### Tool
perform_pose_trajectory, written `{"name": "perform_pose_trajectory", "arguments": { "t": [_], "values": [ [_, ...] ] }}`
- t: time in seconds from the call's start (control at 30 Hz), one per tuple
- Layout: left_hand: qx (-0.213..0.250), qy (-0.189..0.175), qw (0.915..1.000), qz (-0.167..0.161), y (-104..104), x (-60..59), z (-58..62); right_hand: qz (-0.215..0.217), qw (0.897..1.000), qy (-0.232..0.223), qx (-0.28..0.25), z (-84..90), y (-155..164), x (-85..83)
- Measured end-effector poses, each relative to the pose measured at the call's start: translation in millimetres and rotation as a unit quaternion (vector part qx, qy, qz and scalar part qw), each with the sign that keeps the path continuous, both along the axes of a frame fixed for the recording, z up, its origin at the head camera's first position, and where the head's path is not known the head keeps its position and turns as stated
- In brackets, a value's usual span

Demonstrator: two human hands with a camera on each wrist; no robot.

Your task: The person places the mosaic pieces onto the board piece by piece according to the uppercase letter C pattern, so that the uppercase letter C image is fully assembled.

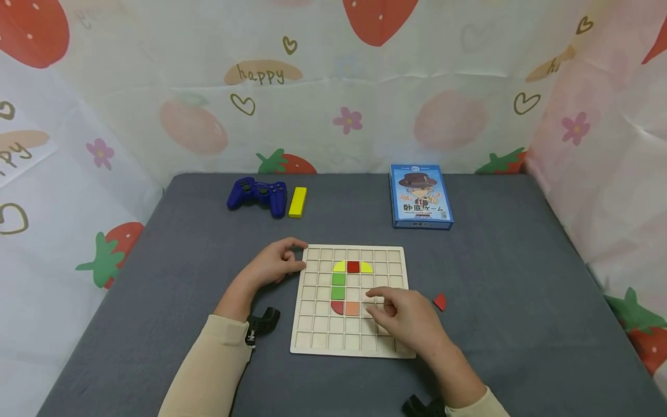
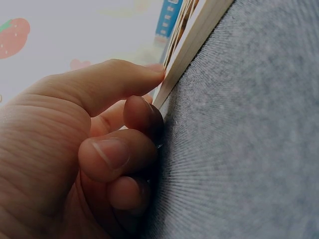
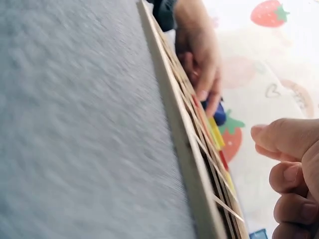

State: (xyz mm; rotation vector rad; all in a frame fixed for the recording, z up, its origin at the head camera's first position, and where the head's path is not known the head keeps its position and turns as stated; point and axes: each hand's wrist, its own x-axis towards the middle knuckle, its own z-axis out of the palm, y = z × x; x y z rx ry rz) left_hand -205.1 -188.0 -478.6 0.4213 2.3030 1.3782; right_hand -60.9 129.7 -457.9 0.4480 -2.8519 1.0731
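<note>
A pale wooden grid board [image 1: 319,327] lies flat on the table. My left hand [image 1: 273,262] is at its upper left corner, thumb and forefinger touching the edge; the left wrist view shows the thumb [image 2: 127,74] against the board's side. Over the board's right half hovers my right hand [image 1: 409,315], thumb and forefinger apart with nothing visible between them. Set in the grid are two yellow rounded pieces [image 1: 367,267] flanking a red square [image 1: 353,267], two green squares [image 1: 339,279], a dark red rounded piece [image 1: 337,307] and an orange square [image 1: 352,308].
A loose red rounded piece [image 1: 440,302] lies on the grey table [image 1: 500,260], right of the board. Behind the board are a blue game controller [image 1: 257,194], a yellow block [image 1: 297,202] and a blue box [image 1: 421,197]. A printed cloth [image 1: 312,127] hangs around the table.
</note>
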Motion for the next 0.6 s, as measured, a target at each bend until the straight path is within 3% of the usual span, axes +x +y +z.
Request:
{"name": "perform_pose_trajectory", "arguments": {
  "t": [0.27,0.6],
  "values": [
    [-0.003,-0.001,1.0,0.002,0,-0.8,-0.5,-0.023,1.0,-0.007,-0.016,10.1,24,-1.3],
    [-0.011,0.002,0.9999,0.008,1,-1.3,-1.4,-0.033,0.988,-0.147,-0.02,17.8,69,-5.2]
  ]
}}
